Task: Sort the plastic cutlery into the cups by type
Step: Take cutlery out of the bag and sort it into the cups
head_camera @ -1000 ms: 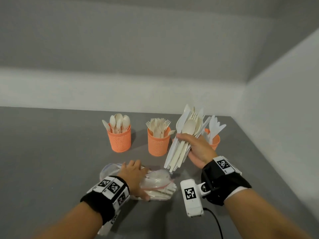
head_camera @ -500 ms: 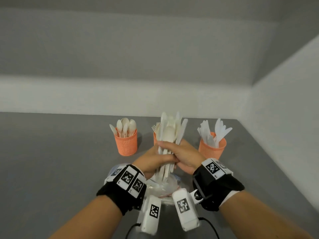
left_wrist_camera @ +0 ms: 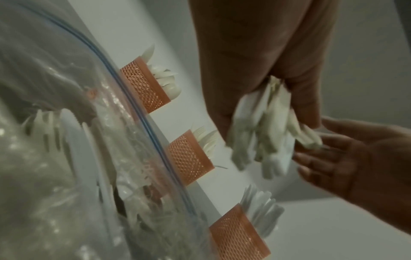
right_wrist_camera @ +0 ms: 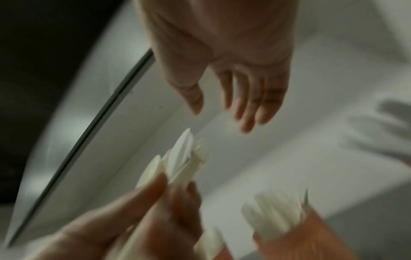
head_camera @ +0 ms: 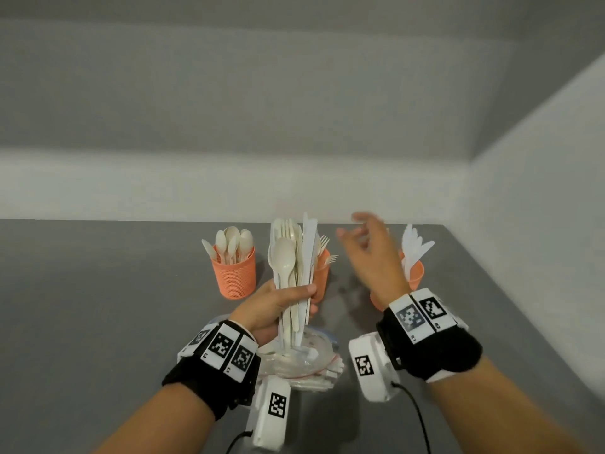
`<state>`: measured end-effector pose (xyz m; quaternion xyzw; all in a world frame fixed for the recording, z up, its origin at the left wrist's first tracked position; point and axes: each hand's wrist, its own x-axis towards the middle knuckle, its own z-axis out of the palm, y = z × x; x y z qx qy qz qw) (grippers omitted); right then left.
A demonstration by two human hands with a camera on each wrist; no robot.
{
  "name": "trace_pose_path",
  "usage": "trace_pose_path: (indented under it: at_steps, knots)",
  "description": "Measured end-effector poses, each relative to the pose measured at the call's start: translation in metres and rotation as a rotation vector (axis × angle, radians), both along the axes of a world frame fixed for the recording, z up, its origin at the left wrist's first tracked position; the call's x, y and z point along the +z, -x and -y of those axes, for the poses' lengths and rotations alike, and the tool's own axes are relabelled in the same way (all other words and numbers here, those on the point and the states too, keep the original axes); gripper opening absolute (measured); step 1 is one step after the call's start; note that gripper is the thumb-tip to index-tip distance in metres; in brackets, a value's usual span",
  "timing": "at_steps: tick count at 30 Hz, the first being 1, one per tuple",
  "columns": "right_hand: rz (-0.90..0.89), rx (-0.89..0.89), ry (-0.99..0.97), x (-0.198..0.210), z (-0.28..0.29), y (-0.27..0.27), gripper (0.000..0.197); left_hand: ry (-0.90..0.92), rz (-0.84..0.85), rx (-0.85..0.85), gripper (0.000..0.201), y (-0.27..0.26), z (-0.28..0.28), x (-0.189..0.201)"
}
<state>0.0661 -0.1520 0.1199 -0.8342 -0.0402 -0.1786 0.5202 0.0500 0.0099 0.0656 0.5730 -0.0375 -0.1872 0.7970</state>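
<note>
My left hand grips an upright mixed bundle of white cutlery by its handles, above a clear zip bag that holds more cutlery. To the right of the bundle my right hand hovers empty, blurred, fingers spread. Behind stand three orange mesh cups: a spoon cup, a fork cup half hidden by the bundle, and a knife cup partly behind my right wrist. The left wrist view shows the bundle's handle ends below my left hand and my right hand beside them.
The grey table ends at a pale wall behind the cups and another wall on the right. The bag lies close in front of me, near the table's front edge.
The cutlery bundle passed from my right hand to my left, which lifted off the bag. My right hand let go and swung away to the right, fingers spread.
</note>
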Motion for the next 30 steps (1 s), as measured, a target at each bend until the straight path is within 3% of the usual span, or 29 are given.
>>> trace_pose_path:
  at_steps: [2, 4, 6, 11, 19, 23, 30]
  knots:
    - [-0.208, 0.147, 0.008, -0.014, -0.008, 0.001, 0.028, 0.008, 0.03, -0.007, 0.014, 0.001, 0.004, 0.004]
    - [-0.263, 0.229, -0.029, -0.021, -0.015, 0.005, 0.028, 0.007, 0.074, 0.022, 0.024, 0.001, 0.008, 0.005]
    - [-0.237, 0.231, -0.027, -0.026, -0.021, 0.006, 0.025, 0.014, 0.088, 0.056, 0.031, 0.002, 0.01, 0.005]
    - [-0.205, 0.181, 0.094, -0.028, -0.024, 0.006, 0.019, 0.056, 0.027, 0.088, 0.024, 0.001, 0.011, 0.001]
    - [-0.217, 0.197, -0.003, -0.036, -0.034, 0.008, 0.027, 0.019, -0.001, 0.16, 0.028, 0.004, 0.011, 0.003]
    - [-0.283, 0.2, -0.066, -0.037, -0.032, 0.007, 0.027, 0.089, -0.077, 0.182, 0.032, 0.004, 0.012, 0.002]
    - [-0.289, 0.277, -0.126, -0.037, -0.026, 0.007, 0.02, 0.122, -0.052, 0.183, 0.025, 0.004, 0.014, 0.004]
